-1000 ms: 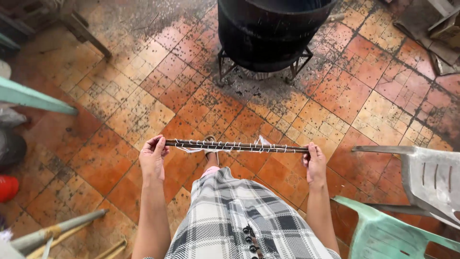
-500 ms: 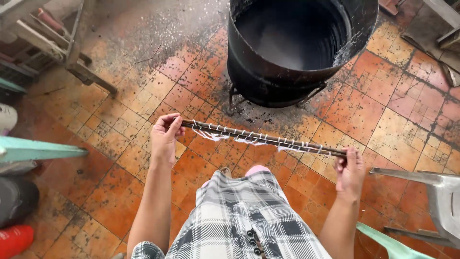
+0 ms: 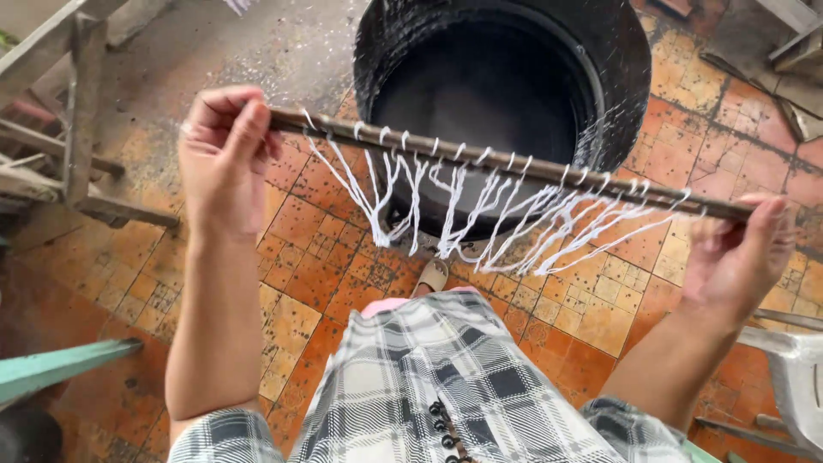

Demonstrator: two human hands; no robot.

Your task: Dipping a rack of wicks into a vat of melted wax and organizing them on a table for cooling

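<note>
Gripped at each end by left hand [image 3: 221, 153] and right hand [image 3: 737, 257], a stick [image 3: 514, 169] was held, white strings [image 3: 480, 214] dangling between, above a black pot [image 3: 506, 94].

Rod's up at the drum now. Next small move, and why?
Probably lower the rod level over the black drum so the white strings drop inside. Left hand and right hand grip its ends, the strings hang loose, and the drum mouth sits open just beyond.
</note>
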